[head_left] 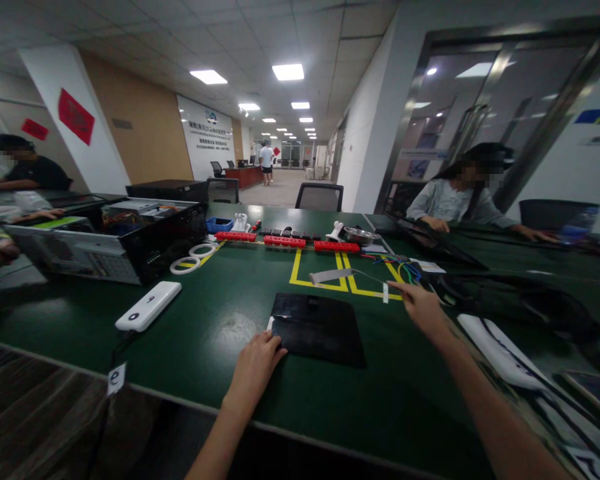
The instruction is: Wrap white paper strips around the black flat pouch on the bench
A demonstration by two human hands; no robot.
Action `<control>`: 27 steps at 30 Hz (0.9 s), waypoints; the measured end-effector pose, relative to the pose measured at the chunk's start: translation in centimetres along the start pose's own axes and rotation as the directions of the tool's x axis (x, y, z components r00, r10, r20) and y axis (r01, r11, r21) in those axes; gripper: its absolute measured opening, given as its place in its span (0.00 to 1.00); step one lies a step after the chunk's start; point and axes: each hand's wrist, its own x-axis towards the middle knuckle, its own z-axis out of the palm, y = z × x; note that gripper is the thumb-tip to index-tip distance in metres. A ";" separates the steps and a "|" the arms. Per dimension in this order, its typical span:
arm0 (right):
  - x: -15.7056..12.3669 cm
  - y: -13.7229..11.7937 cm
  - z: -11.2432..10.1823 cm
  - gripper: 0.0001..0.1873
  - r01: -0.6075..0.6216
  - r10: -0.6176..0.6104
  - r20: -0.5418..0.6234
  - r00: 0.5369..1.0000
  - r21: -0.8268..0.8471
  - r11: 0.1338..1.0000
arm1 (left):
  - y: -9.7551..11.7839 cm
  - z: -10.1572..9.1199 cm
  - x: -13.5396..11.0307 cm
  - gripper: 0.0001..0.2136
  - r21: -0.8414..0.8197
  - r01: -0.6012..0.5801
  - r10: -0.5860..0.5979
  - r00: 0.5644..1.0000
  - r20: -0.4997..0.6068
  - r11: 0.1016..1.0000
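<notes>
My left hand (pixel 257 363) rests on the green table (pixel 220 320), its curled fingers touching the near left corner of a flat black panel (pixel 319 327); a small white piece shows at the fingertips. My right hand (pixel 416 303) reaches forward to the right of the panel, fingers together in a pinch at a small white tab (pixel 385 292) on yellow tape lines (pixel 330 283). A grey strip (pixel 331 275) with a thin wire lies just beyond it.
An open computer case (pixel 110 243) stands at the left, a white power bank (pixel 149 305) nearer. Red blocks (pixel 285 241), tape rolls (pixel 193 259), a metal bowl (pixel 359 234) and coloured wires (pixel 405 270) lie further back. A black bag (pixel 510 303) lies at the right. Other people sit left and right.
</notes>
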 end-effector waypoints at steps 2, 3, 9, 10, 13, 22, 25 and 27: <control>-0.3 -2.9 -0.2 0.23 0.106 -0.106 -0.012 0.994 0.126 0.986 | -0.6 0.0 0.2 0.06 -0.057 0.003 -0.006 0.999 -0.038 0.998; -0.5 -4.3 -0.1 0.22 0.174 -0.175 -0.018 0.984 0.228 0.958 | -1.0 -0.1 0.2 0.07 -0.085 0.014 -0.019 0.998 -0.063 0.996; -2.8 -11.2 2.5 0.24 0.405 -0.470 0.058 0.881 0.422 0.811 | -2.9 -1.1 -0.7 0.17 -0.203 0.156 -0.206 0.945 -0.254 0.967; -3.2 -11.9 3.1 0.25 0.436 -0.498 0.075 0.864 0.387 0.813 | -2.7 -1.2 -1.0 0.17 -0.222 0.135 -0.194 0.943 -0.270 0.966; -4.2 -13.6 4.4 0.25 0.538 -0.567 0.115 0.816 0.211 0.816 | -1.0 -0.9 -1.7 0.14 -0.212 -0.029 -0.028 0.966 -0.258 0.977; -4.8 -14.7 5.2 0.22 0.630 -0.624 0.090 0.776 -0.090 0.771 | 4.6 1.7 -1.4 0.27 0.080 -0.235 0.241 0.969 -0.063 0.969; -4.7 -15.0 5.4 0.20 0.647 -0.641 0.091 0.762 -0.151 0.748 | 4.7 2.0 -0.9 0.28 0.115 -0.198 0.203 0.978 -0.039 0.974; -4.7 -15.2 5.4 0.20 0.652 -0.646 0.097 0.758 -0.166 0.740 | 4.6 2.0 -0.8 0.29 0.138 -0.186 0.190 0.982 -0.014 0.973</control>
